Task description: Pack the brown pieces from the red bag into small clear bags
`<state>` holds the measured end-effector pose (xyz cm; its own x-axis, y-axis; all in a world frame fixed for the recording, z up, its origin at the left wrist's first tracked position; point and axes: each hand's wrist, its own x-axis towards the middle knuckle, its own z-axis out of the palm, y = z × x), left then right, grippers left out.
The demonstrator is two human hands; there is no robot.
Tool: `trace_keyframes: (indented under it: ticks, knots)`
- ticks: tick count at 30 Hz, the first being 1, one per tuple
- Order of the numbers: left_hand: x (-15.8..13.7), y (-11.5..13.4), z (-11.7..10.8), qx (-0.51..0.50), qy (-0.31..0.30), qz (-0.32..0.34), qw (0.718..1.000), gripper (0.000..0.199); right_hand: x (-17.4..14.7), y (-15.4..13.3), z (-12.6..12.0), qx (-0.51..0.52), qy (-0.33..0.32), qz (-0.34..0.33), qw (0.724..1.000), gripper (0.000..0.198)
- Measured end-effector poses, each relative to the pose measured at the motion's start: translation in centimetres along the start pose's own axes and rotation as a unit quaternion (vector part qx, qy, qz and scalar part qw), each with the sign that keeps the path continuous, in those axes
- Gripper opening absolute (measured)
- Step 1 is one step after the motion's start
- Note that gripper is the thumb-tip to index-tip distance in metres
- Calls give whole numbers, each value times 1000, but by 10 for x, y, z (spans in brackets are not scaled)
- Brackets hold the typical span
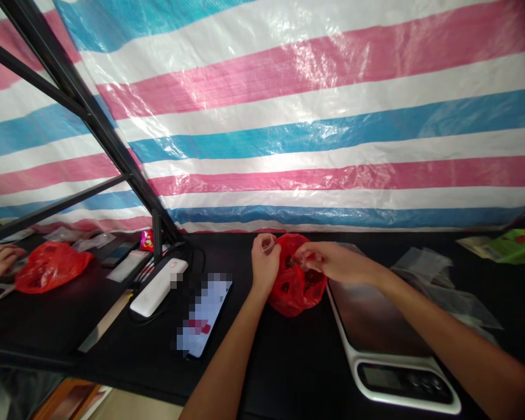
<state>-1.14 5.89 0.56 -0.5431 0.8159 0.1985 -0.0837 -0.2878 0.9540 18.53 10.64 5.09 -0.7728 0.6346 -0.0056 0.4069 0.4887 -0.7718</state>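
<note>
My left hand (265,265) is closed around what looks like a small clear plastic bag (268,244), its open mouth showing above the fist. Right beside it stands a red plastic bag (295,294), its top open, with dark brown pieces inside that are too blurred to name. My right hand (324,261) reaches over that opening from the right, fingers pinched together. What they grip, if anything, is too small to tell. Under my right forearm lies a white kitchen scale (385,326) with a dark platform.
Clear plastic bags (437,286) lie right of the scale, near a green packet (516,245). To the left are a phone (207,315), a white power strip (160,289) and a black metal frame (118,151). Another person's hand (0,262) is beside a second red bag (52,265).
</note>
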Motion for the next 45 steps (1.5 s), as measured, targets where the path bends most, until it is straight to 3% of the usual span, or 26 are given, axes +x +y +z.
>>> trace_keyframes:
  ticks: [2, 4, 7, 10, 15, 19, 23, 25, 29, 32, 36, 41, 45]
  knots:
    - [-4, 0, 1, 96, -39, 85, 991, 13, -3, -2, -11, 39, 21, -24, 999, 27]
    - [-10, -1, 2, 200, -72, 164, 963, 15, -5, -8, -17, 54, 49, -56, 996, 31]
    - [-17, 0, 3, 281, -108, 207, 931, 16, -7, -21, -17, 23, 97, -103, 990, 30]
    - [-22, 2, 4, 293, -134, 203, 925, 14, -8, -34, -11, -75, 127, -153, 977, 25]
    - [-22, 1, 7, 235, -138, 183, 945, 15, -9, -48, -4, -179, 151, -211, 949, 46]
    - [-19, 0, 8, 217, -130, 175, 952, 7, -9, -51, -9, -191, 192, -211, 939, 42]
    - [-15, 4, 5, 219, -102, 183, 953, 14, -10, -45, -17, -187, 230, -179, 938, 29]
    - [-13, 6, 3, 206, -73, 184, 958, 18, -11, -40, -19, -200, 211, -151, 945, 26]
    - [-10, 11, 0, 112, 12, 143, 983, 28, -11, -32, -15, -233, 112, -128, 957, 23]
    - [-11, 17, -1, 75, 33, 122, 989, 33, -11, -36, -10, -219, 117, -136, 959, 34]
    - [-20, 23, 3, 37, -71, 110, 991, 33, -13, -50, -9, -147, 151, -189, 959, 43]
    - [-40, 23, 11, 4, -216, 74, 974, 60, -16, -57, -12, -137, 127, -223, 957, 23]
    - [-45, 27, 13, -30, -272, 13, 962, 75, -22, -52, -20, -117, 140, -213, 960, 18]
